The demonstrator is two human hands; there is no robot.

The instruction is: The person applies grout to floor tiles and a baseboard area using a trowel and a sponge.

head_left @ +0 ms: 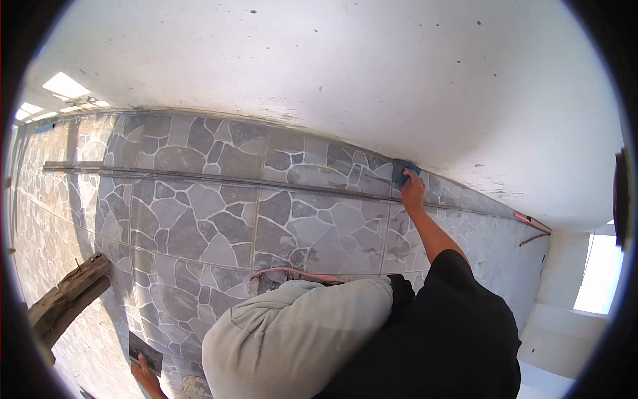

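My right hand (413, 189) is closed on a small blue-grey pad (404, 171), pressed down at the seam where the stone-patterned floor (319, 223) meets the white wall (372, 73). At the lower left, my left hand (143, 374) grips the edge of a flat, dark rectangular plate (145, 353), held low over the floor. What the plate carries is too small to tell.
Long thin metal strips (219, 179) lie along the floor parallel to the wall. A rough wooden beam (73, 292) juts in at the left. A pink hose (299, 272) curves beside my knees. Red-handled tools (531, 223) lie near the far right corner.
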